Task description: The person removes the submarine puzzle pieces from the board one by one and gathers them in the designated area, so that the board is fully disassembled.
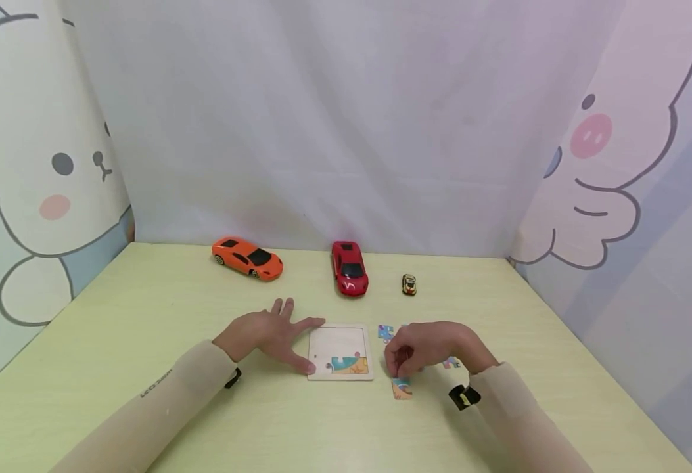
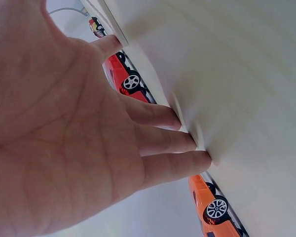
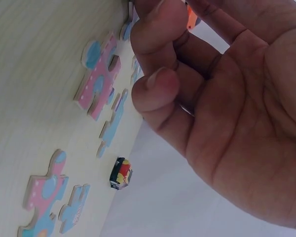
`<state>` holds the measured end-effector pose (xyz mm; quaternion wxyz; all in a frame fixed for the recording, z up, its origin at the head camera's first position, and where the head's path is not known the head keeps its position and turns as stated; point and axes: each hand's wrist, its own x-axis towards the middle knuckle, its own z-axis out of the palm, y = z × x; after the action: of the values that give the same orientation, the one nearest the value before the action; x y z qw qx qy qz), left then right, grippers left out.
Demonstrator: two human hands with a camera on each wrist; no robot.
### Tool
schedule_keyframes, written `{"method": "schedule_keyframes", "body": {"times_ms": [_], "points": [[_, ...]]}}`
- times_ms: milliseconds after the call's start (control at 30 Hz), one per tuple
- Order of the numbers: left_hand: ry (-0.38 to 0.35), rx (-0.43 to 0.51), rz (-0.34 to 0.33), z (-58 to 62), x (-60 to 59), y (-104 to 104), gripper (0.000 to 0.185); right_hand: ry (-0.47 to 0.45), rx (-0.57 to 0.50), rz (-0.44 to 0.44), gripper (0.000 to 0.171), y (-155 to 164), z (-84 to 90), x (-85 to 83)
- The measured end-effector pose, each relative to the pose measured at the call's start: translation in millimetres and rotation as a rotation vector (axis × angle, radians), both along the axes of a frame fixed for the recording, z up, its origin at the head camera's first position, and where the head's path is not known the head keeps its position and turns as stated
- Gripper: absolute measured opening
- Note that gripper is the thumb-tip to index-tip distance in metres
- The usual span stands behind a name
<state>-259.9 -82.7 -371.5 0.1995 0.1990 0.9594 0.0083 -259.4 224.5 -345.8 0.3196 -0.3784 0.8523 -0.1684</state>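
A square wooden puzzle tray [image 1: 338, 338] lies on the table, with joined pieces [image 1: 348, 364] of blue, yellow and orange in its lower right corner. Spread at the tray's left side is my left hand [image 1: 271, 335]; its thumb rests on the lower left corner and its index finger touches the upper left edge. The other fingertips [image 2: 204, 160] press on the tabletop. To the right of the tray, my right hand [image 1: 425, 345] has curled fingers and pinches the upper edge of a blue-and-orange puzzle piece [image 1: 402, 390]. Its exact fingertip contact is partly hidden.
Several loose pink and blue puzzle pieces [image 3: 98, 74] lie under and around my right hand. Behind the tray stand an orange toy car [image 1: 248, 259], a red toy car [image 1: 349, 269] and a tiny yellow-and-black car [image 1: 409, 284]. A pale curtain [image 1: 322, 164] closes the back.
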Motion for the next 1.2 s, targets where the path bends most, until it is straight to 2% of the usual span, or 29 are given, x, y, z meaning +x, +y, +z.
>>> {"method": "schedule_keyframes", "body": {"times_ms": [267,533,667,900,1200], "points": [[-0.007,-0.002,0.003,0.3,-1.1,1,0.097,0.008,-0.002,-0.017,0.014,0,-0.7,-1.4],[-0.007,0.009,0.006,2.5,1.9,1,0.098,0.085,-0.02,-0.018,0.007,-6,-4.6,-1.4],[-0.005,0.014,0.009,3.0,2.7,2,0.097,0.116,-0.018,-0.04,0.012,-11,-6.7,0.5],[0.01,-0.01,0.005,2.5,3.0,0,0.097,0.11,-0.015,-0.059,0.017,-23,-2.6,-1.6],[0.009,-0.003,0.016,2.2,4.1,2,0.096,0.111,-0.028,-0.014,0.01,-42,1.1,-1.9]]}}
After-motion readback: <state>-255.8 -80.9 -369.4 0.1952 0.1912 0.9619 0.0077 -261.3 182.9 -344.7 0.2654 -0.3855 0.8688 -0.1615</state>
